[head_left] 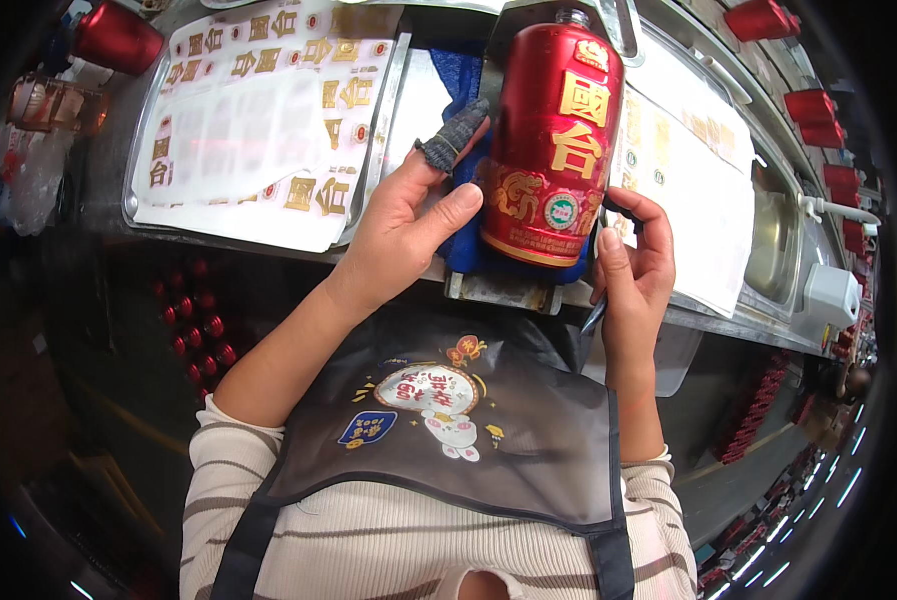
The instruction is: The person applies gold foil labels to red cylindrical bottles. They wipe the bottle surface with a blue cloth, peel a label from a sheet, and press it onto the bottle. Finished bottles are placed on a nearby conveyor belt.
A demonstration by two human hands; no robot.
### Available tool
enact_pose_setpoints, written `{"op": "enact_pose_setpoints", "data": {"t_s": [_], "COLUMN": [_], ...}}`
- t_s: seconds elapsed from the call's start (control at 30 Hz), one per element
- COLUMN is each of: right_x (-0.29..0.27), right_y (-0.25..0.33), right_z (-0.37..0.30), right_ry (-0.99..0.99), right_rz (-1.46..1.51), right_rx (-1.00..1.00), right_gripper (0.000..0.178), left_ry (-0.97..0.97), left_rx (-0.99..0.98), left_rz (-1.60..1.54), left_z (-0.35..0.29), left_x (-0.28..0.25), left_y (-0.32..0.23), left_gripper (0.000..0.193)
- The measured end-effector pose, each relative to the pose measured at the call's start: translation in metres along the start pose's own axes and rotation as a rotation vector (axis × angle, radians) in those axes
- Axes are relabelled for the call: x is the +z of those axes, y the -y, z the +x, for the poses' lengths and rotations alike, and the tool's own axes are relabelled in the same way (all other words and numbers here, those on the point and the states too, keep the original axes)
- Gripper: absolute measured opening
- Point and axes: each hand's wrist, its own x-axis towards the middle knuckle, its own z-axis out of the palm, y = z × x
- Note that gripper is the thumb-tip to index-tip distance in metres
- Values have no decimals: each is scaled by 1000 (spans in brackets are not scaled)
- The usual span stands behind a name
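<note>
A glossy red bottle (pixel 552 150) with gold characters and a round green-and-white emblem lies on a blue cloth (pixel 460 240) at the near edge of the bench (pixel 419 120), its neck pointing to the far side and its base toward the person. The left hand (pixel 419 215) is at the bottle's left side, released, with thumb and index finger spread; a dark grey finger cover (pixel 456 135) sits on the index finger, and whether the fingertips touch the bottle cannot be told. The right hand (pixel 637 260) is at the bottle's lower right edge, fingers bent around a slim dark pointed tool (pixel 594 318) whose tip points down toward the near side. To the left, a metal tray (pixel 134 190) carries sheets of gold-character stickers (pixel 234 130), partly peeled; to the right lie more white sticker sheets (pixel 704 230), then a sink (pixel 774 250) and a white plastic jug (pixel 832 297). Another red bottle (pixel 119 37) is at the far left.
</note>
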Motion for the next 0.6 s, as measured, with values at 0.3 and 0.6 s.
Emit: {"op": "enact_pose_setpoints", "data": {"t_s": [0.3,0.6], "right_x": [9,6], "right_y": [10,9], "right_z": [-3,-2], "right_ry": [47,46], "right_rz": [-21,106], "right_rx": [21,58], "right_gripper": [52,50], "left_ry": [-90,-91], "left_rx": [151,114], "left_rz": [155,157], "left_z": [3,2], "left_x": [15,11], "left_y": [15,14], "left_gripper": [65,65]}}
